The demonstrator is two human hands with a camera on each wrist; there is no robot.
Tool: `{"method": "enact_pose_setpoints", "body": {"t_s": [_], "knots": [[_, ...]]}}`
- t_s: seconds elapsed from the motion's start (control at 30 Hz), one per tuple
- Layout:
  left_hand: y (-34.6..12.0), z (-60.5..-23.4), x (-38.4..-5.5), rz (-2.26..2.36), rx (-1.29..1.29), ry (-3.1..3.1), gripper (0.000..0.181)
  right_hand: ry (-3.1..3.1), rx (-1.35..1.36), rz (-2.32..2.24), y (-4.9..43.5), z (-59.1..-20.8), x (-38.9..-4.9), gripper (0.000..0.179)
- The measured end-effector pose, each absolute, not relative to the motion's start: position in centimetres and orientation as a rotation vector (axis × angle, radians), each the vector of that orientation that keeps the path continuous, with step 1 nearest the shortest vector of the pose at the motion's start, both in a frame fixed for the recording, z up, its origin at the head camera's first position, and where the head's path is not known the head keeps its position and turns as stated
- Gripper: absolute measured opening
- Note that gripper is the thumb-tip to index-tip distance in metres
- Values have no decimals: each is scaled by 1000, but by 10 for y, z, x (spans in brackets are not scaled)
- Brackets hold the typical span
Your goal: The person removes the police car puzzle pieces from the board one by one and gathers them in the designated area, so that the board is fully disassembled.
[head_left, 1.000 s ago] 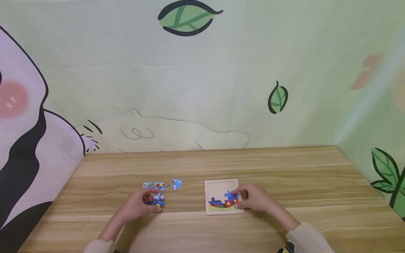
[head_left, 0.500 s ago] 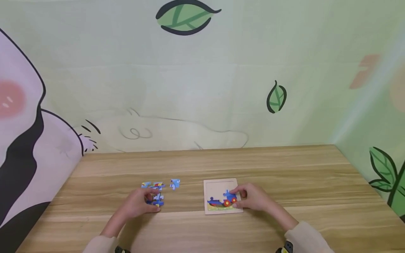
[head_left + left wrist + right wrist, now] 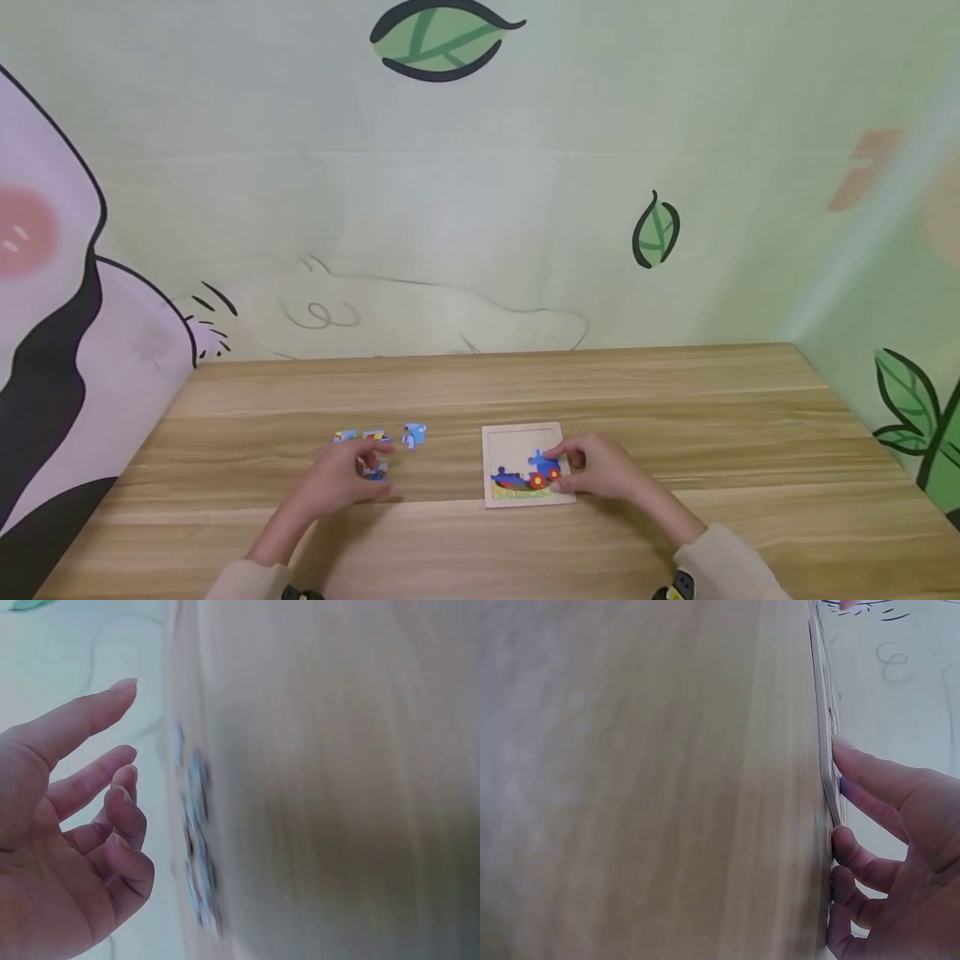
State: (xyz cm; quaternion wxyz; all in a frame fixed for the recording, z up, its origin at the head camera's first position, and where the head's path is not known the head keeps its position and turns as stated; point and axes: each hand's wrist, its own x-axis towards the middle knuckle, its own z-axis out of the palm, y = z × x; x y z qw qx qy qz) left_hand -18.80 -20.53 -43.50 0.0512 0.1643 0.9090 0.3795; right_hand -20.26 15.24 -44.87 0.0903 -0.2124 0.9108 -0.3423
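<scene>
My left hand (image 3: 337, 479) is over loose jigsaw pieces on the table's left, thumb and fingers apart with nothing between them. Under its fingertips lies a blue jigsaw piece (image 3: 377, 472). The left wrist view shows the bent fingers (image 3: 127, 817) away from the blurred row of pieces (image 3: 196, 847). My right hand (image 3: 600, 468) holds the right side of a square wooden puzzle board (image 3: 487, 454), thumb and forefinger on its picture. Blue and red vehicle pieces (image 3: 537, 481) fill its lower part. In the right wrist view, the thumb (image 3: 877, 776) meets the board's edge.
Beyond the left hand are a colourful piece (image 3: 377, 436) and a piece (image 3: 346, 436) on its left. A light-blue piece (image 3: 414, 434) sits apart on the right. The wood-grain table (image 3: 480, 383) ends at a wall with printed leaves (image 3: 656, 233).
My left hand has shifted slightly right and lifted its fingers off the near blue pieces, covering more of them. The right hand stays on the board.
</scene>
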Motion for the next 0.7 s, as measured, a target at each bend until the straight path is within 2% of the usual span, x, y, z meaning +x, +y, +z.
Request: {"method": "enact_pose_setpoints", "body": {"t_s": [0.5,0.7], "knots": [[-101,-440,-197,1230,685,2599,39,2684,-621,-1038,155,-447,-203,36],[-67,-443,-206,1173,704,2596,37,2686,-633,-1064,159,-448,-205,49]]}}
